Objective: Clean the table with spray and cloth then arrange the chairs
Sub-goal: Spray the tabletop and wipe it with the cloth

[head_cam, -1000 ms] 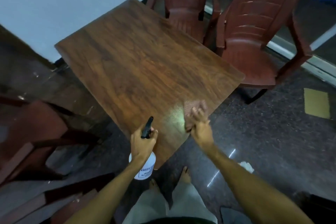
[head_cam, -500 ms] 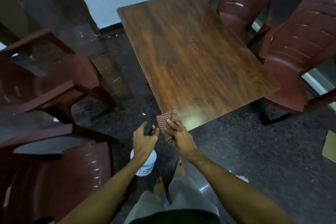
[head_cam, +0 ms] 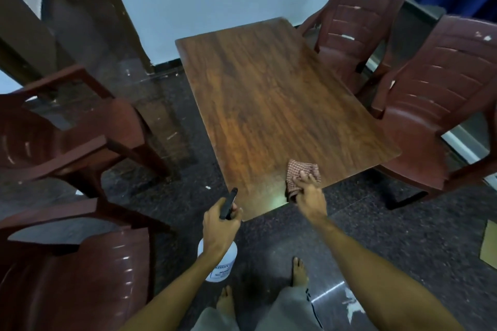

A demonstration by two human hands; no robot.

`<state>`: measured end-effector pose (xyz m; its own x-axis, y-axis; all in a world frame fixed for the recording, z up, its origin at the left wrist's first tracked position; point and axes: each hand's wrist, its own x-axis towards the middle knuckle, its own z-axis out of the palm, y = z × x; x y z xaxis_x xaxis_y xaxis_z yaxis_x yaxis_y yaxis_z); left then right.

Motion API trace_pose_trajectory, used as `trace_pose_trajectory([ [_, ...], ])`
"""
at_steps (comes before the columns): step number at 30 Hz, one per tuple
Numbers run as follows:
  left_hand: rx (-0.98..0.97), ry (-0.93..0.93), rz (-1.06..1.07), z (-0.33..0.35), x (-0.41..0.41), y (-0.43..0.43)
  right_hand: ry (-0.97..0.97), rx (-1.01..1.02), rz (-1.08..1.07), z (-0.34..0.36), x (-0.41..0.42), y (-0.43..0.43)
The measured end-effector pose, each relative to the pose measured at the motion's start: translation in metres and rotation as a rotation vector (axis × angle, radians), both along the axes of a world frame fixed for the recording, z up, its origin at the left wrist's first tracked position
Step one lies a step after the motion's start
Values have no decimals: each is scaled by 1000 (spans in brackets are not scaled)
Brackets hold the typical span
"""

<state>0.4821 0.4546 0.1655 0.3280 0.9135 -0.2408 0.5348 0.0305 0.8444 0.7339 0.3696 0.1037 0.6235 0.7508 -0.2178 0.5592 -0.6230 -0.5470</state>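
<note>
Partly, left hand (head_cam: 219, 226) covers the spray bottle (head_cam: 223, 266).

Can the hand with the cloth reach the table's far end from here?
Probably not. The right hand presses the cloth at the near edge; the whole table lies between. Nothing blocks it, it just looks too far.

Tabletop (head_cam: 269, 105) open ahead, chairs (head_cam: 427, 115) seemingly hemming sides

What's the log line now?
step: wipe table | left hand: grips spray bottle | right hand: presses checked cloth on near edge
</note>
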Motion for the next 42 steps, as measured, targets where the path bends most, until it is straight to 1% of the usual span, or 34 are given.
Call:
trace_pose_trajectory([
  [1, -1, -9, -7, 0, 14, -3, -27, -18, -1, 1, 12, 2],
  [2, -2, -13, -10, 1, 31, -7, -48, -20, 62, 2, 20, 4],
  [5, 7, -9, -11, 3, 80, -16, -25, 29, 410, -7, 45, -6],
  [6, 14, -11, -10, 4, 101, -21, -11, 41, 414, -7, 71, -13],
  [7, 16, -11, -12, 5, 118, -26, -2, 56, 328, -6, 99, -20],
  [9, 19, -8, -18, 9, 151, -36, -3, 60, 41, -5, 159, -35],
  [10, 23, -1, -21, 8, 171, -43, -11, 47, -44, -7, 184, -43],
  [11, 24, 3, -16, 9, 184, -47, -38, 36, -35, -7, 192, -46],
  [13, 23, 13, -18, 8, 214, -58, -62, 20, 133, -11, 190, -53],
  [15, 26, 27, -38, 7, 242, -70, -44, 48, 319, -15, 195, -66],
  [16, 23, 30, -52, 8, 253, -75, -41, 64, 334, -13, 206, -69],
  [17, 19, 25, -63, 8, 265, -79, -40, 74, 270, -12, 227, -70],
  [20, 13, 0, -62, 12, 296, -88, 8, 50, -120, -6, 284, -73],
  [21, 11, -4, -64, 13, 305, -90, 7, 57, -169, -7, 292, -75],
  [22, 12, -3, -68, 14, 311, -91, -6, 58, -152, -8, 293, -77],
  [25, 4, -15, -70, 14, 327, -93, -52, 76, -1, -15, 309, -92],
  [26, 7, -18, -66, 15, 331, -92, -48, 82, -2, -15, 320, -92],
  [28, 3, -15, -47, 16, 335, -88, -26, 84, -123, -14, 330, -86],
  [29, 2, -17, -40, 16, 336, -87, -43, 75, -159, -13, 323, -83],
  [30, 7, -17, -34, 17, 335, -84, -68, 86, -144, -13, 312, -80],
  [33, 21, -13, -19, 20, 334, -76, -122, 144, 116, -17, 293, -71],
  [34, 20, -16, -10, 22, 333, -72, -110, 144, 149, -16, 297, -62],
  [35, 22, -19, -2, 24, 332, -68, -69, 121, 109, -12, 303, -50],
  [37, 17, -12, 23, 26, 326, -58, 3, 75, -96, -3, 306, -25],
  [38, 17, -11, 34, 28, 324, -53, -1, 67, -138, -1, 298, -16],
  [39, 28, -15, 50, 29, 320, -47, -23, 87, -72, -1, 283, -6],
  [41, 45, -23, 86, 30, 308, -36, -52, 138, 275, -13, 252, 6],
  [42, 43, -30, 105, 32, 301, -30, -56, 167, 407, -21, 245, 11],
])
